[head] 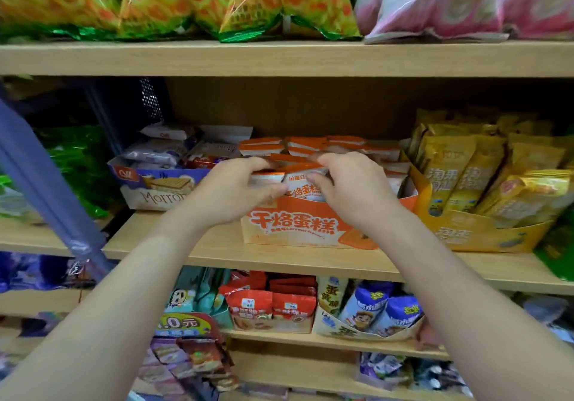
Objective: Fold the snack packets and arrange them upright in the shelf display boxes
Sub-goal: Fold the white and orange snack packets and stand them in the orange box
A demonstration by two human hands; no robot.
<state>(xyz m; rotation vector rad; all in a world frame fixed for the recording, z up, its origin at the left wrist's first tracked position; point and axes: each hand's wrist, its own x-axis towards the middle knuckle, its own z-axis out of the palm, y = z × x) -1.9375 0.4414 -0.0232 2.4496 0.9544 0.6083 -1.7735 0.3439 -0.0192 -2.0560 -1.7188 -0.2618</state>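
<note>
**Snack packets (326,147) – orange box close to full, front row in hand**

Orange box (295,228) sits at the front edge of the middle shelf (211,247), between a purple wafer box (161,191) and a yellow box (484,234). Rows behind already stand upright, orange tops turned over.

Left hand (236,189) and right hand (351,189) meet at the box's front wall. Both are curled, thumbs and fingertips pinching the front packet (302,184) by its top edge. Fold looks in progress; cannot tell if it is fully seated.

Judgement: this box nearly done, front row left. Wafer box packets lie flat and jumbled, so likely still to do. Yellow box packets lean upright.

Writing: box front reads 干烙蛋糕, "Caramel" beneath. Packet shows 烙蛋糕. Wafer box reads "Morron", rest hidden by the left hand. Price tag (183,323) on the shelf below ends ".0元"
</note>
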